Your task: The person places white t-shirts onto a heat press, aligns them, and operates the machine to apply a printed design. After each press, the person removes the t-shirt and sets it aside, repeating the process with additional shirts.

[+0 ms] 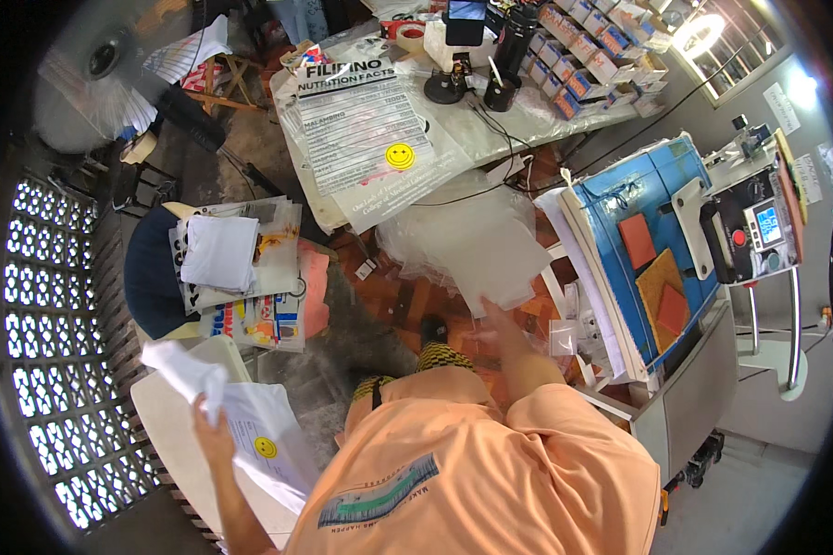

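Observation:
At the lower left, my left hand (215, 437) is closed on white cloth, and the lifted part (185, 370) is blurred by motion. Beneath and beside it, white printed fabric (268, 435) with a yellow smiley lies over a pale chair or stool (162, 402). Near the middle, my right hand (502, 322) is at the lower corner of a translucent whitish sheet (500, 250), its fingers closed on that corner. More clear film (416, 236) lies behind the sheet.
On my right stands a heat press (754, 231) beside a blue-topped padded stack (611, 213). Ahead, a table (472, 129) carries printed film (370, 139), a phone stand (446, 85) and small boxes (592, 55). At left are a chair piled with prints (241, 259) and a fan (111, 65).

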Motion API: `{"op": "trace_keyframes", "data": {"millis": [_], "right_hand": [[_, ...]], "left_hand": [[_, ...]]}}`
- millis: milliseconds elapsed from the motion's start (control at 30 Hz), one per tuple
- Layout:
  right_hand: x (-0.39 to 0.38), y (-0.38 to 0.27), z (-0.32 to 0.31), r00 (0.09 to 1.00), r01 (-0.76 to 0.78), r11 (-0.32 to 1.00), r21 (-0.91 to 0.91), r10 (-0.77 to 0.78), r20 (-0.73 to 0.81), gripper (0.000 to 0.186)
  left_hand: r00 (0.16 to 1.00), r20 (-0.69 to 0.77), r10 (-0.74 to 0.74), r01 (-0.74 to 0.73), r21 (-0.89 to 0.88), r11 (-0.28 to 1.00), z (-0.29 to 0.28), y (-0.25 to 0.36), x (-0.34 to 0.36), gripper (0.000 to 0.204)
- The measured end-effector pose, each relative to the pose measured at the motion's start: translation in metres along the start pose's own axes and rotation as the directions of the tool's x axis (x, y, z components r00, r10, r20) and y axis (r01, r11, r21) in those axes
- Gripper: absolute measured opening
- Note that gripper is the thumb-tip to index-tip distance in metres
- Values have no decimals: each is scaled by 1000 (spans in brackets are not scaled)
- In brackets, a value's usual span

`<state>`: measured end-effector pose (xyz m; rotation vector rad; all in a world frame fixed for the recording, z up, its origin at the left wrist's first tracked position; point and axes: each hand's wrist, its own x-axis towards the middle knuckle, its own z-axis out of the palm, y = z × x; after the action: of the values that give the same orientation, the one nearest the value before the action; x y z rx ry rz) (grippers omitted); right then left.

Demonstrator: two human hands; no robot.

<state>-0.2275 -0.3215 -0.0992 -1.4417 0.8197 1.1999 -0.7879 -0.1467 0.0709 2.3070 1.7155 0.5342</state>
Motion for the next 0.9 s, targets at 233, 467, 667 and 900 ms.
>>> {"op": "trace_keyframes", "data": {"millis": [233, 467, 667, 900], "right_hand": [[-112, 19, 86, -196, 599, -800, -8, -157, 968, 95], [-163, 8, -66, -94, 909, -414, -59, -341, 935, 37], [-253, 45, -269, 245, 743, -244, -624, -768, 592, 27], [-281, 139, -447, 230, 343, -44, -938, -965, 130, 18]], "left_hand": [[695, 675, 249, 352, -621, 700, -38, 256, -33, 34], [870, 395, 295, 39, -652, 757, -47, 254, -27, 22], [594, 386, 706, -378, -641, 668, -5, 287, -53, 17], [241, 315, 918, -602, -693, 396, 66, 362, -79, 9]]}}
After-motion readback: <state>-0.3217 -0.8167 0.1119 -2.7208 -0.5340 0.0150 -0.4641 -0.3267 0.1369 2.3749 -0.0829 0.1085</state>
